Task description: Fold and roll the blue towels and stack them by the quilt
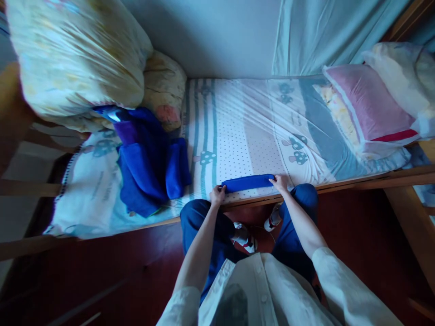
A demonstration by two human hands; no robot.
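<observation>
A long narrow strip of folded blue cloth (pixel 249 182) lies along the front edge of the bed. My left hand (pixel 218 195) pinches its left end between thumb and fingers. At the opposite end my right hand (pixel 279 184) grips the corner in the same way. Further left on the bed is a loose heap of blue cloth (pixel 146 167), with a folded blue piece (pixel 177 168) at its right side. What kind of cloth item the strip is, I cannot tell.
The bed's patterned sheet (pixel 234 117) has a wooden front rail (pixel 374 181). Large stuffed bags or bundled bedding (pixel 81 54) rise at the left. A pink pillow (pixel 380 104) lies at the right end. A pale curtain (pixel 316 36) hangs behind. Wooden posts stand at both ends.
</observation>
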